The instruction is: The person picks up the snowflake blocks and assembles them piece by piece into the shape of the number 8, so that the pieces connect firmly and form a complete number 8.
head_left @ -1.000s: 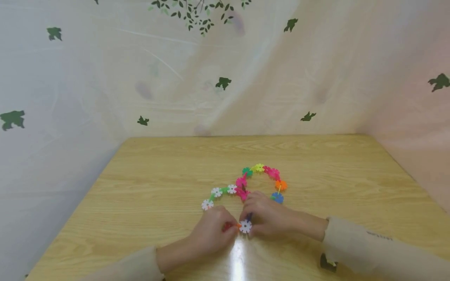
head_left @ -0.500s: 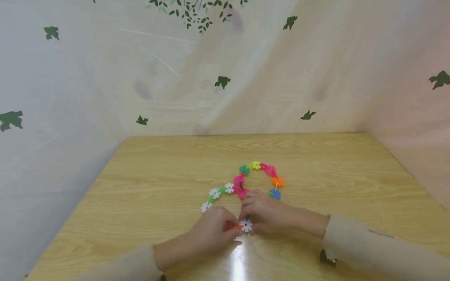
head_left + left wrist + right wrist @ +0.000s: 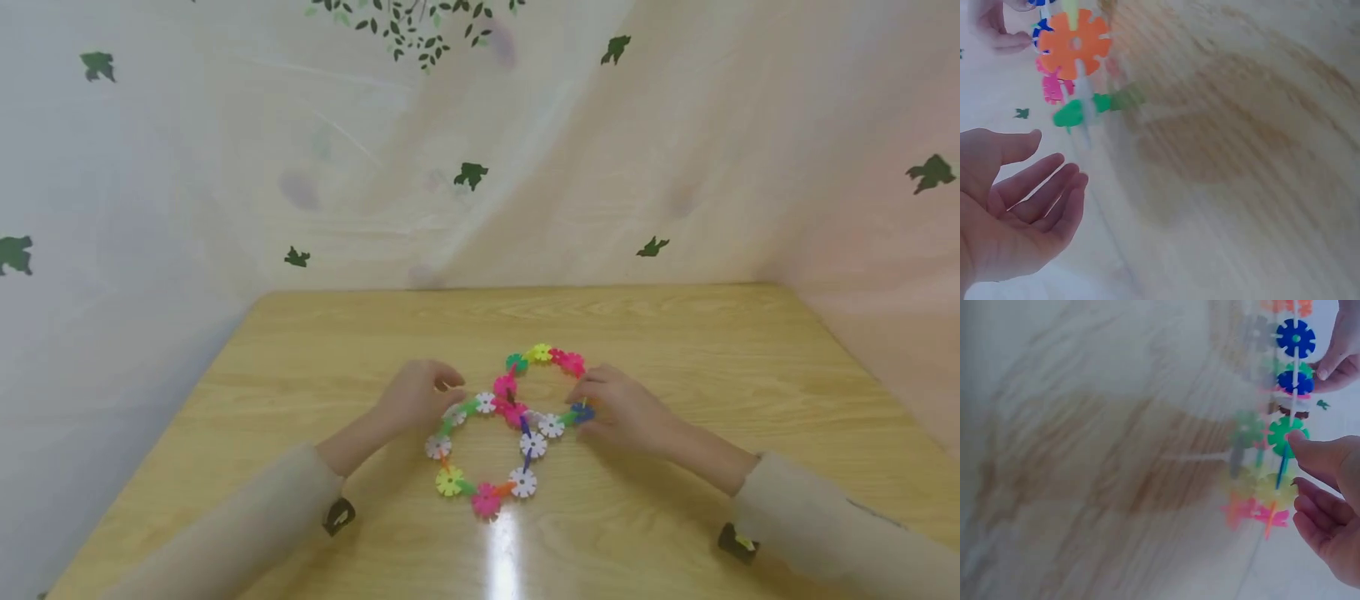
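Notched plastic snowflake discs in many colours are linked into two joined rings on the table. The nearer ring [image 3: 449, 482] has white, yellow and pink discs with green and orange ones between; the farther ring [image 3: 542, 353] lies behind it to the right. My left hand [image 3: 416, 396] is beside the nearer ring's left back, its fingers loosely bent and holding nothing in the left wrist view. At the farther ring's right side is my right hand [image 3: 626, 408], by a blue disc [image 3: 582, 412]. In the right wrist view its thumb overlaps a green disc [image 3: 1286, 436], fingers apart from the thumb.
The wooden table [image 3: 337, 333] reaches back to a pale cloth [image 3: 360, 183] printed with green leaf shapes, which hangs behind and along both sides. Dark wrist cameras sit under both sleeves. A bright reflection lies on the tabletop in front of the nearer ring.
Both hands have left the nearer ring's front, where they held discs by a white one. The left moved back and left, the right outward to the farther ring. The nearer ring now shows closed.
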`<move>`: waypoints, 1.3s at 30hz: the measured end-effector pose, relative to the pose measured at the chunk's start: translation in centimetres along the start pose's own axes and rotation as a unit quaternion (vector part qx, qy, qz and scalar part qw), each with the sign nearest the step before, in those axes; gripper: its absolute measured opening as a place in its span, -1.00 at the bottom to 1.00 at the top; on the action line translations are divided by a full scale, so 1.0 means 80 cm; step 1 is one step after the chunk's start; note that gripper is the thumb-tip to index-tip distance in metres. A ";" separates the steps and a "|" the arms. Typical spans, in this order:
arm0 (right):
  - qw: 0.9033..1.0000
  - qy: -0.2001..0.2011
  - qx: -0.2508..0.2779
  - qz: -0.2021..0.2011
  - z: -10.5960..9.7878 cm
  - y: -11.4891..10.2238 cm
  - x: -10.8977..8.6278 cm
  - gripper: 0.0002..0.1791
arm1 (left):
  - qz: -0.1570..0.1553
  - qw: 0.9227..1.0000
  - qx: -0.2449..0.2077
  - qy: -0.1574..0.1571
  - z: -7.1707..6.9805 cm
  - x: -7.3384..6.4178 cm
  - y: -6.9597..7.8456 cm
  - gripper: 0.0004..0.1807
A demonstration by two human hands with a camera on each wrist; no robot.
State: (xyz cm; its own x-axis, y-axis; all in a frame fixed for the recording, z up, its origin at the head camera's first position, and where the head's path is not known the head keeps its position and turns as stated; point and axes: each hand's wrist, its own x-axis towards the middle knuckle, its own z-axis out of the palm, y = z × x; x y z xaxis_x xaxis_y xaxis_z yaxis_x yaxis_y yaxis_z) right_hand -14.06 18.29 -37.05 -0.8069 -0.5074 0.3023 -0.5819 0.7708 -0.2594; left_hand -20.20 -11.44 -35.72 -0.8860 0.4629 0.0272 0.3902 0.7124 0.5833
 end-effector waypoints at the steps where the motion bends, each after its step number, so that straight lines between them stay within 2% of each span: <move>1: 1.000 -0.001 -0.001 0.002 0.001 0.003 0.000 -0.68 | -0.008 1.000 -0.005 -0.011 0.002 0.003 -0.005 -0.80; 5: 1.000 -0.010 0.005 -0.002 0.003 0.013 0.005 -0.79 | -0.033 0.998 -0.034 -0.047 0.011 0.007 -0.015 -0.86; 9: 1.000 -0.015 0.021 0.007 0.000 0.023 0.018 -0.79 | -0.062 0.993 -0.071 -0.068 0.017 0.004 -0.015 -0.90; 12: 0.999 -0.015 0.041 0.011 -0.001 0.031 0.030 -0.79 | -0.104 0.982 -0.120 -0.098 0.021 -0.004 -0.010 -0.87; 14: 0.999 -0.018 0.051 0.007 0.000 0.036 0.039 -0.81 | -0.130 0.971 -0.157 -0.121 0.025 -0.011 -0.006 -0.85; 16: 0.998 -0.024 0.054 -0.001 0.002 0.040 0.049 -0.84 | -0.141 0.964 -0.181 -0.137 0.029 -0.018 -0.002 -0.82; 19: 0.998 -0.034 0.052 -0.018 0.004 0.045 0.061 -0.86 | -0.144 0.960 -0.191 -0.143 0.034 -0.026 0.004 -0.80; 28: 0.997 -0.034 0.057 -0.039 0.011 0.051 0.075 -0.86 | -0.161 0.964 -0.177 -0.113 0.031 -0.035 0.016 -0.82; 34: 0.998 -0.026 0.048 -0.042 0.012 0.050 0.074 -0.84 | -0.157 0.967 -0.171 -0.105 0.025 -0.037 0.012 -0.81; 36: 0.998 -0.028 0.041 -0.028 0.010 0.050 0.072 -0.78 | -0.153 0.971 -0.156 -0.101 0.021 -0.037 0.009 -0.81; 39: 0.999 -0.027 0.037 0.009 0.002 0.050 0.066 -0.67 | -0.134 0.981 -0.113 -0.079 0.009 -0.035 -0.002 -0.82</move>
State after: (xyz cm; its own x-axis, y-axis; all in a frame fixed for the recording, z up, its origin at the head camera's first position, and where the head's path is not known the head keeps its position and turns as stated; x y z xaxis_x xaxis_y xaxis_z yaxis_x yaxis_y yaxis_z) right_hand -20.68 18.67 -36.65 -0.8210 -0.5146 0.2472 -0.5707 0.7509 -0.3324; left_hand -17.56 -12.48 -36.46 -0.8925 0.3630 -0.2676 0.0668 0.6932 0.7176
